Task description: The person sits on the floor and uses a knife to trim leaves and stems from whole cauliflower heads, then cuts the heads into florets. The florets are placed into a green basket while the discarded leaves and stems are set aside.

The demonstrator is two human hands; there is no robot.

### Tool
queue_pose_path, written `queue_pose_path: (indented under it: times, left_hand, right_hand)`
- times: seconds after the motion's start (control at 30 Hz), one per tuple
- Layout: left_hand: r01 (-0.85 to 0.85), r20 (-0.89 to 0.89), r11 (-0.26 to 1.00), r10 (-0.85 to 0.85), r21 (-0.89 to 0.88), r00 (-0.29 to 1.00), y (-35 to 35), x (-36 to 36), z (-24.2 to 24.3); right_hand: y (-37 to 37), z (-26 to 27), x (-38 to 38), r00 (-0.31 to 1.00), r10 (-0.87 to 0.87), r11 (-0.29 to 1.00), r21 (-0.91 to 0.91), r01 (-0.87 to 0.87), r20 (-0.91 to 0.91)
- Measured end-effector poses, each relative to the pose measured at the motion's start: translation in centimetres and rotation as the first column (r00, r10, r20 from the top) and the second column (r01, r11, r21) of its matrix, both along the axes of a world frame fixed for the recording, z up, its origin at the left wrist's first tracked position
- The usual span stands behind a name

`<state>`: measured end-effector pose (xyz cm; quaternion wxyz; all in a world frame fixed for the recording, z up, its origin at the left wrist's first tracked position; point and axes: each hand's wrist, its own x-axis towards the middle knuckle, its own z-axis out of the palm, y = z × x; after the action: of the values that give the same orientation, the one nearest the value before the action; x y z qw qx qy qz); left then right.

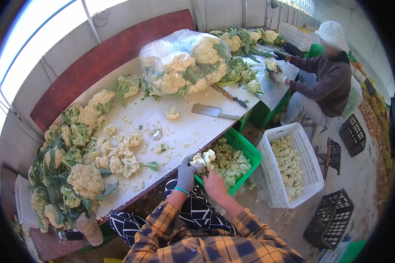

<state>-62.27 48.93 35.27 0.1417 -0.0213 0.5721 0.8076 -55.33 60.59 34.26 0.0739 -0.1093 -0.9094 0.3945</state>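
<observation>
My left hand, in a grey glove, holds a cauliflower piece above the near corner of a green plastic crate. My bare right hand is closed around a small knife, mostly hidden in the fist; its narrow blade lies against the cauliflower piece. Cut cauliflower florets fill much of the green crate below. Left of my hands, loose florets lie on the pale tabletop among crumbs. Whole leafy cauliflower heads are piled at the table's left end.
A cleaver and a wooden-handled knife lie beside a clear plastic bag of cauliflower. White crate holds florets at right. Black crates stand on the floor. A gloved co-worker handles cauliflower at the far right.
</observation>
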Motion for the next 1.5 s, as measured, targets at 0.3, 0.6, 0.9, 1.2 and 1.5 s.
queue_pose_path:
  times: [0.3,0.6,0.9,1.2,1.5]
  left_hand:
    - [-0.040,0.159,0.971,0.002,0.236,0.987,2.7,-0.5,-2.6]
    - [-0.058,0.145,0.925,0.003,0.376,0.989,2.4,-1.5,-3.5]
    - [0.035,0.245,0.754,-0.257,0.656,0.935,1.7,-2.4,-4.7]
    - [-0.004,0.389,0.927,-0.154,0.376,0.908,2.2,-1.8,-2.7]
    - [0.066,-0.024,0.964,-0.062,0.257,0.998,-3.6,-1.5,3.2]
  right_hand:
    - [3.8,-4.6,-0.1,0.992,0.022,0.986,-0.158,-0.043,-0.127]
    - [5.6,-1.9,0.3,0.974,-0.036,0.777,-0.607,0.168,0.223]
    - [10.7,-0.6,1.9,0.966,-0.184,0.629,-0.734,0.257,0.180]
    - [9.9,-2.1,2.0,0.966,-0.108,0.523,-0.812,0.258,0.237]
    - [8.4,0.9,-1.5,0.959,-0.239,0.278,-0.936,0.216,0.150]
